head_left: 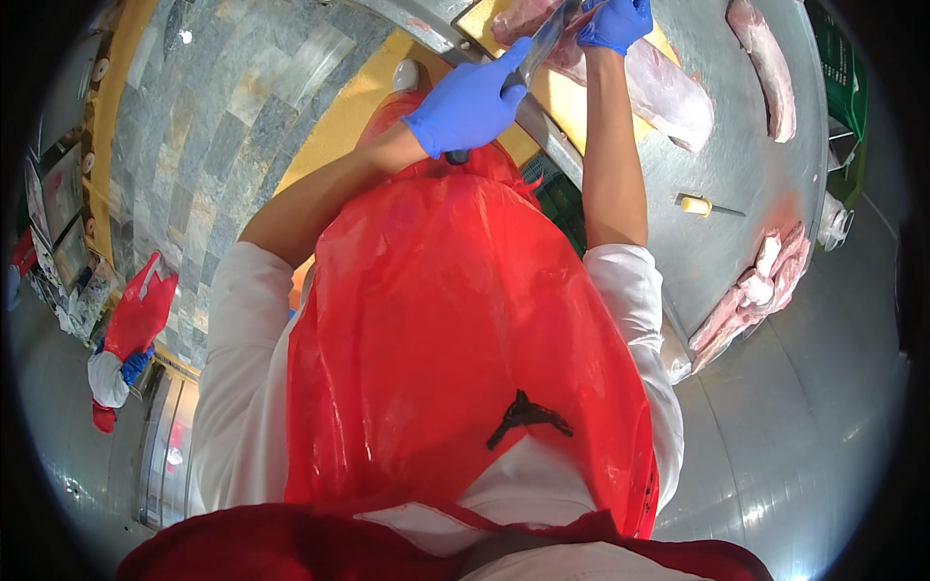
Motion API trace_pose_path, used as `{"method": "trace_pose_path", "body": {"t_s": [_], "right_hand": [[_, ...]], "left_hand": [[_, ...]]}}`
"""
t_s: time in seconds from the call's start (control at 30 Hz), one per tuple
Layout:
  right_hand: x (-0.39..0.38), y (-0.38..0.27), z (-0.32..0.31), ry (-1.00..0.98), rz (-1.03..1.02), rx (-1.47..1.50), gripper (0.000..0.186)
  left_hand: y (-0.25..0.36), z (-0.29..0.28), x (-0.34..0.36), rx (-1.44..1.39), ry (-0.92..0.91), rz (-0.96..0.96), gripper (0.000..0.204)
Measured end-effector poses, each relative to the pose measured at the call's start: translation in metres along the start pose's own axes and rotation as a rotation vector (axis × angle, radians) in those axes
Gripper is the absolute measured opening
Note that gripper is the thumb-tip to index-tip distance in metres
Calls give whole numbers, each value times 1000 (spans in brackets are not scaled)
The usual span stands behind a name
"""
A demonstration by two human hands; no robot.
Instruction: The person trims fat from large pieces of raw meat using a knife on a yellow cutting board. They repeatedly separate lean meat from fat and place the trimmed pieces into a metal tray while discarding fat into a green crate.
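My left hand [470, 107], in a blue glove, is closed round a knife [545, 46], with the forefinger stretched along the blade. The blade points up and away, against a long piece of pale pink meat [668, 95] on a yellow cutting board [559, 105]. Also gloved in blue, my right hand [617, 24] rests over the same meat beside the blade. Its fingers are bent and pinch the meat near the top edge of the picture, where part of the meat is cut off from view.
On the metal table [712, 261], a long meat strip [765, 68] lies far right and several meat pieces [760, 286] near right. Between them is a thin tool with a yellow handle [696, 205]. Green crates [841, 73] stand beyond. At left, a person in a red apron [140, 315].
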State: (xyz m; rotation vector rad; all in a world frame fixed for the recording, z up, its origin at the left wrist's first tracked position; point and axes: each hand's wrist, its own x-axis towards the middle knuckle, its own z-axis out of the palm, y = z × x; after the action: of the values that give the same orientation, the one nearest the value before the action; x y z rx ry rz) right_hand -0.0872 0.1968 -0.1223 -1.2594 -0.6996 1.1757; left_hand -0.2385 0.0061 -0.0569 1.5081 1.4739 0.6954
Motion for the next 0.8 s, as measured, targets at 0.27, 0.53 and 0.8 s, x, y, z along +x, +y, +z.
{"method": "trace_pose_path", "body": {"t_s": [0.27, 0.53, 0.8], "right_hand": [[10, -21, 0, -45, -88, -170, 28], [19, -47, -6, -191, -49, -195, 29], [22, -64, -21, -138, 31, -141, 28]], "left_hand": [[10, 22, 10, 156, 34, 24, 62], [10, 40, 26, 83, -38, -42, 66], [24, 59, 30, 248, -57, -86, 70]]}}
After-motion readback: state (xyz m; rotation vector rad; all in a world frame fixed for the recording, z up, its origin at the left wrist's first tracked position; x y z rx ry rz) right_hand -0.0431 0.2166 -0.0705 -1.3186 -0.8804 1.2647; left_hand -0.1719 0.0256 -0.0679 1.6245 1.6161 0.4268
